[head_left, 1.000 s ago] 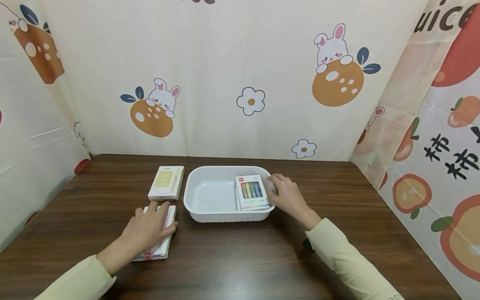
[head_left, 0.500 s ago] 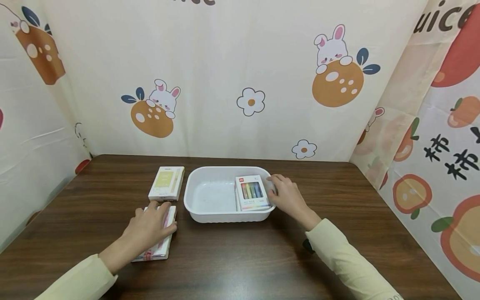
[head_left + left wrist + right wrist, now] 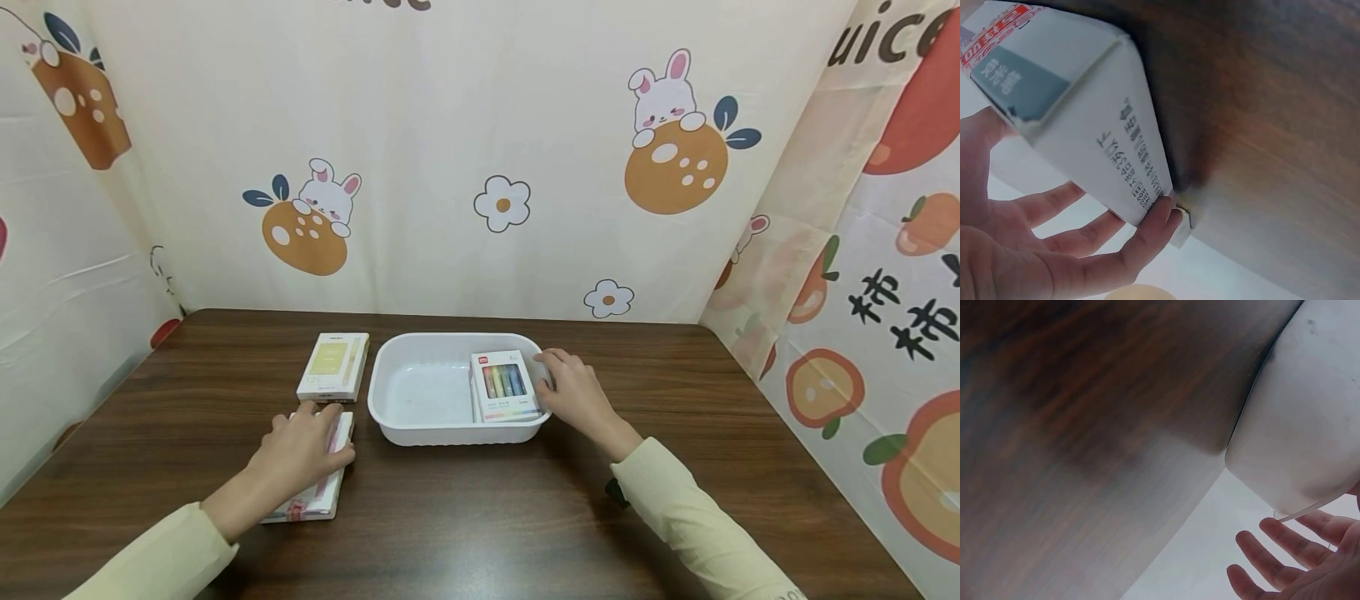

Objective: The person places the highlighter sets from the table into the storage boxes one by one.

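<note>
Head view: on a brown table (image 3: 465,517), at centre, a white tray (image 3: 423,392), with a windowed box (image 3: 506,387) lying face up inside at the right end, coloured sticks visible through the window, and a white edge just below the left side. Left of the tray, lying flat, a far box (image 3: 330,367) with a yellow-green panel; just nearer, also flat on the table, a near box (image 3: 322,500), largely covered by the left hand (image 3: 296,454). For that hand, a grip across the near box, spread about as wide as the box, with bent fingers over the top and far end and with the thumb at the right side; tightness impossible to tell. Left wrist view: a fingertip at a long edge, with dark characters along the side and with red print and a grey patch on the end. At the tray's right rim, beside the windowed box, the right hand (image 3: 577,392), relaxed, with spread fingers, touching the rim; any pinch on the rim impossible to confirm. On both arms, pale yellow sleeves (image 3: 697,508). Behind the table, a pale sheet (image 3: 435,100) printed with rabbits, round fruit and flowers.
</note>
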A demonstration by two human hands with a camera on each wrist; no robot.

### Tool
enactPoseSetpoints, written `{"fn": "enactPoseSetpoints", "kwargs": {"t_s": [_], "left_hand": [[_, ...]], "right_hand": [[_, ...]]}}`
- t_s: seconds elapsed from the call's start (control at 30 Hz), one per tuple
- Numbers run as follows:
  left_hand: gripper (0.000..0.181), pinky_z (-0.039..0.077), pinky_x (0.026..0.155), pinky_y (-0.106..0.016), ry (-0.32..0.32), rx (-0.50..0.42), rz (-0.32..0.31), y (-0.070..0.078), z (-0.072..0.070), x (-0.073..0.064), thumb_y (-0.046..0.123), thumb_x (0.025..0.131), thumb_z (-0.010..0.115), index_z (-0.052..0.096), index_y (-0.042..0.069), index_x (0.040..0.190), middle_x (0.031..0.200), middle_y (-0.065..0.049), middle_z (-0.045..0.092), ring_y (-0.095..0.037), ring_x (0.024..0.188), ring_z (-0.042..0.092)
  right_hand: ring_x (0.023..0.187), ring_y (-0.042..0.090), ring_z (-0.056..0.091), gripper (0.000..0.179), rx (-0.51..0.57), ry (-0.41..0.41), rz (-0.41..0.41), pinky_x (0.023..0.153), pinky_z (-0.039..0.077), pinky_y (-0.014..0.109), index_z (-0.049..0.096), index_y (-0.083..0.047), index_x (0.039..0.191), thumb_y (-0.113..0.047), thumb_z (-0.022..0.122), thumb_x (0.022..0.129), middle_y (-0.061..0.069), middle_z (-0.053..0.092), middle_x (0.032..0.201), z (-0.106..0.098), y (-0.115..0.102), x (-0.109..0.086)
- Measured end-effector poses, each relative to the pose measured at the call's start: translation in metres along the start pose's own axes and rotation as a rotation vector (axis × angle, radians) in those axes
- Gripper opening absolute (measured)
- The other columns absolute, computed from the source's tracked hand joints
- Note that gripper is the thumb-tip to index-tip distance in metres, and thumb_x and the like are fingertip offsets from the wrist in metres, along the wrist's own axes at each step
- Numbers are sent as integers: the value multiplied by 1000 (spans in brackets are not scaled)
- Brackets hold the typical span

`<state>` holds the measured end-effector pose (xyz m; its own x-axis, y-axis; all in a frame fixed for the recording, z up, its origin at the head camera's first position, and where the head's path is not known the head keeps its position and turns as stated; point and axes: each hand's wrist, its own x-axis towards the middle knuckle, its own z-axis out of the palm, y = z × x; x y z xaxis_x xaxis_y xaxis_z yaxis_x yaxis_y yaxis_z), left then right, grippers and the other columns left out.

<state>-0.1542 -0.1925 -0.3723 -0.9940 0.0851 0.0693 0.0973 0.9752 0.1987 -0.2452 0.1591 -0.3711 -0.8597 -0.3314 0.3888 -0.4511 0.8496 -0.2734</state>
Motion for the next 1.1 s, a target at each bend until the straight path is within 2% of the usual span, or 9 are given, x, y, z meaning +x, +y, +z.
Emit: {"fn": "enactPoseSetpoints", "kwargs": {"t_s": [0.3,0.53,1.1], "left_hand": [[63,45,52,-54,-7,8,2,2,-6,5,37,71,68,53,3,121,110,-30,53,-48,75,51],[57,44,48,-50,23,23,22,3,-14,8,38,70,68,56,4,114,99,-27,56,-44,69,50],[58,43,49,-47,16,5,29,7,-40,21,37,73,66,54,3,117,103,-27,56,-40,68,49]], "right_hand": [[91,33,60,33,5,4,-3,72,49,46,63,-1,109,-9,60,77,15,62,112,0,0,0],[93,33,60,34,13,-8,7,75,49,47,62,-1,110,-9,58,77,15,61,113,0,0,0],[95,33,59,34,-1,-20,16,79,47,49,62,-2,111,-11,57,79,16,60,115,1,1,1]]}}
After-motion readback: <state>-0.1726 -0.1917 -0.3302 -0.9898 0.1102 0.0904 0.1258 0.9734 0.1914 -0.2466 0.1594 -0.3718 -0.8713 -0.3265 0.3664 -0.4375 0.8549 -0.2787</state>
